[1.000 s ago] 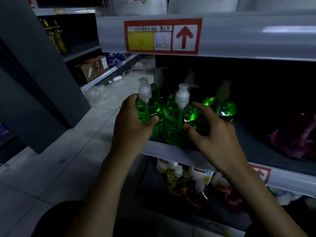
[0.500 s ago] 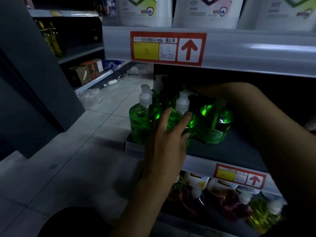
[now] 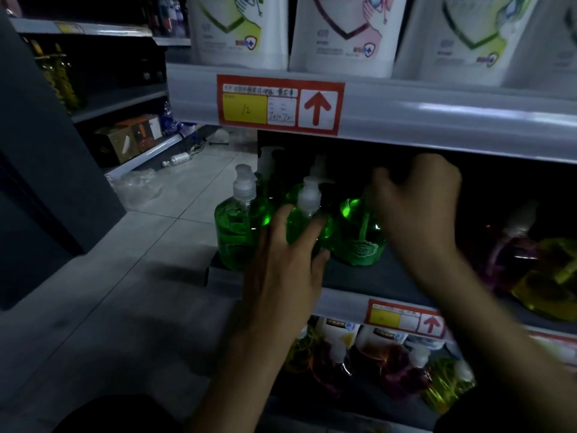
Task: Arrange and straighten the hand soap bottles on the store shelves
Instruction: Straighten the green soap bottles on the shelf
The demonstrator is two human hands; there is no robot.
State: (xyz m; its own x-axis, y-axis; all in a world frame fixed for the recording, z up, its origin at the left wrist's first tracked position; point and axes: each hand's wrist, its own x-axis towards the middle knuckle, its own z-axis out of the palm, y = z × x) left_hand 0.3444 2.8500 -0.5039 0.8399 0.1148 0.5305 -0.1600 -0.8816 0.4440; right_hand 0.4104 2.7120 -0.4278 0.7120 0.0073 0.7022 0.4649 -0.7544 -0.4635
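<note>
3 green btls [image 3: 237, 232] hug shelf [image 3: 343, 304] front-left corner, L hand [image 3: 281, 270] touching.

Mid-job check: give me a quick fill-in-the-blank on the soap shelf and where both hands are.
1. The three front bottles by the hands hold ____ soap.
2. The left hand rests on the ____ bottle of the three.
3. The right hand covers the top of the ____ bottle.
4. The arrow on the price tag points ____.

Missing words: green; middle; right; up.

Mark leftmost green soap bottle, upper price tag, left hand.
leftmost green soap bottle [image 3: 239, 229], head view, on its green body.
upper price tag [image 3: 280, 104], head view, on its white centre panel.
left hand [image 3: 281, 270], head view, on the hand's back.
</note>
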